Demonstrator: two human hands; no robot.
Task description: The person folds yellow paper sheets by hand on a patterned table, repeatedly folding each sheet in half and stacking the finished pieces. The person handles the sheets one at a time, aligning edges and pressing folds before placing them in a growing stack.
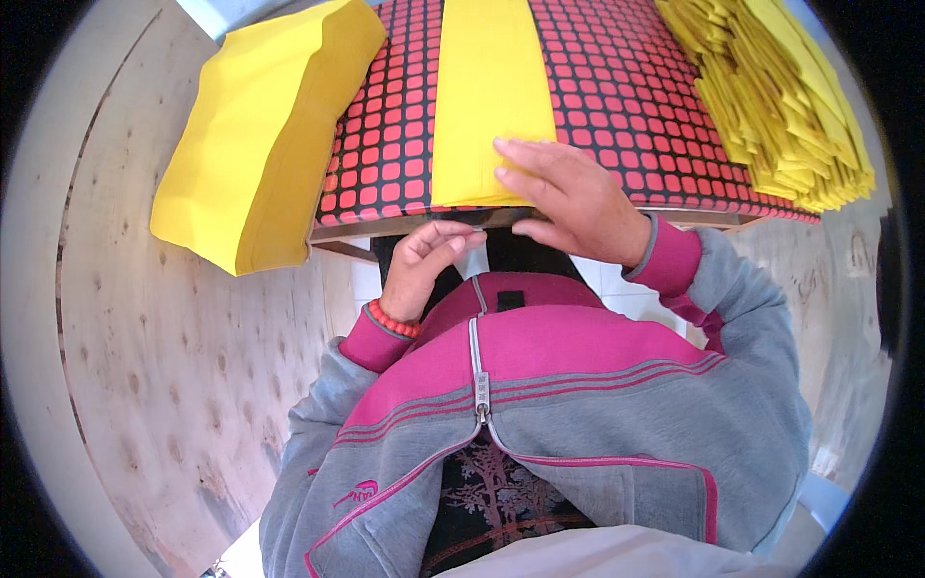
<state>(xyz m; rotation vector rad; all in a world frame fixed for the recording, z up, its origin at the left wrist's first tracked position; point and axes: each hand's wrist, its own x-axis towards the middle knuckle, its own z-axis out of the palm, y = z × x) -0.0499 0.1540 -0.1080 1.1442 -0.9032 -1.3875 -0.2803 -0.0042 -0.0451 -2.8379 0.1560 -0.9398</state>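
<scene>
A folded strip of yellow sheet material lies lengthwise down the middle of the table, its near end at the front edge. My right hand is over the right corner of that near end, fingers stretched and apart, thumb just off the edge. Just below the table edge is my left hand, with a red bead bracelet at its wrist. Its thumb and fingertips are pinched together; whatever may be between them is too small to make out.
A red and black checked cloth covers the table. To the left, a thick stack of yellow sheets overhangs the front edge. A pile of folded yellow pieces lies at the right. Pale wooden boards show at the left.
</scene>
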